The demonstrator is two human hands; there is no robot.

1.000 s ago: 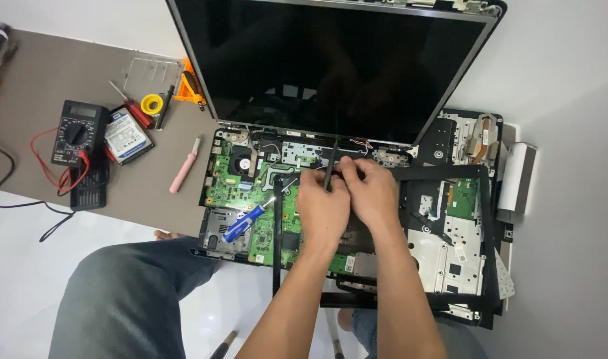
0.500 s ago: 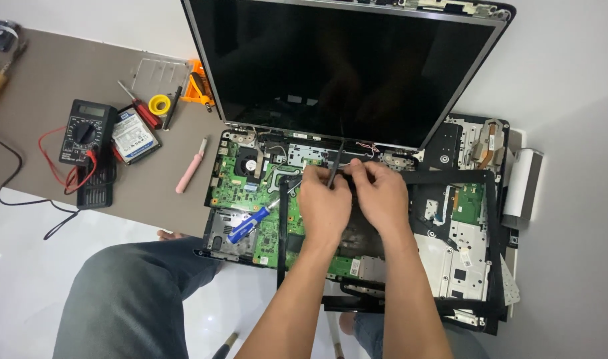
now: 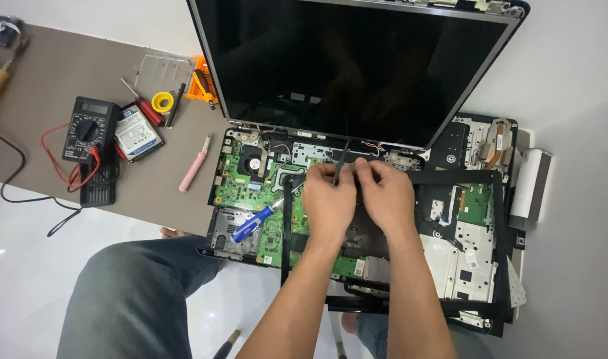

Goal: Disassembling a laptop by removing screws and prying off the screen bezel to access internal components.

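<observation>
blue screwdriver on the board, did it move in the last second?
No. The blue screwdriver lies at the same spot on the green motherboard, tip pointing the same way; only the camera shifted.

We saw a thin dark tool point(image 3: 340, 161), slim and rod-like, standing nearly upright just above centre frame, its lower end pinched between the fingertips of both hands and its upper end reaching toward the hinge line. Under it lay the opened laptop base point(image 3: 251, 193), spread across the middle and right of the frame with its cover off, showing a green circuit board point(image 3: 237, 186) at centre-left and pale metal plating at lower right. A thin black bezel frame point(image 3: 497, 233) lay loosely over the base, slightly askew. The dark screen point(image 3: 357, 66) stood open, filling the upper centre.
</observation>
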